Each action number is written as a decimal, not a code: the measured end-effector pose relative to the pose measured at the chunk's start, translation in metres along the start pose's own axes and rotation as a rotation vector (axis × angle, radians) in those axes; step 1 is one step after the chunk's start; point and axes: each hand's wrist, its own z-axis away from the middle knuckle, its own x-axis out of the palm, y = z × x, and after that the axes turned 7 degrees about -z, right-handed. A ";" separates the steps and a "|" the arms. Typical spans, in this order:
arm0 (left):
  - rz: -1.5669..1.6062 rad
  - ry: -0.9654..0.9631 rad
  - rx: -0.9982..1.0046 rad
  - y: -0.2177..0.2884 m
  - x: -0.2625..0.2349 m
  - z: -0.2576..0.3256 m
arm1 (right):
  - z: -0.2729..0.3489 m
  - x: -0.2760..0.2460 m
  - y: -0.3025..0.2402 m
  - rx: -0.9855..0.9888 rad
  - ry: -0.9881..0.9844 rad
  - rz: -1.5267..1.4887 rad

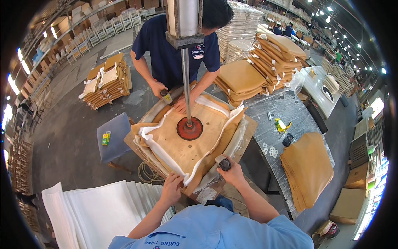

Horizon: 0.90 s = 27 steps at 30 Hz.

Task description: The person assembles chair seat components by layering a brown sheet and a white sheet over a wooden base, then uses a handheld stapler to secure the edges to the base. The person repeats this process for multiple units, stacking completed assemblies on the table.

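A square wooden seat panel [170, 149] lies on a work stand, under a red round press pad [190, 128] on a metal rod. Around the panel stands a tan seat cover [201, 164] with white padding [154, 146] along its raised edges. My left hand [171, 190] is at the near corner, its curled fingers closed on the cover's edge. In my right hand [235, 172] is a staple gun [224, 163], its black end facing up, beside the cover's near right side. Across the stand, a co-worker holds another staple gun [166, 96], with the other hand on the far edge.
White padding sheets [95, 211] are stacked at near left. A blue-grey stool [113, 137] bears a green-yellow box. Right, a plastic-covered table [265, 128] holds tan covers [309, 170]. Stacks of tan seats [242, 76] stand behind; the vertical press column [182, 18] rises centrally.
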 end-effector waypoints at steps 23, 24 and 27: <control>-0.421 0.005 0.102 -0.031 -0.041 -0.032 | -0.007 -0.002 -0.005 0.034 -0.024 0.041; -0.460 -0.028 0.111 -0.035 -0.046 -0.038 | -0.008 -0.002 -0.006 0.026 -0.027 0.060; -0.460 -0.046 0.106 -0.044 -0.056 -0.048 | -0.008 -0.003 -0.008 0.019 -0.037 0.092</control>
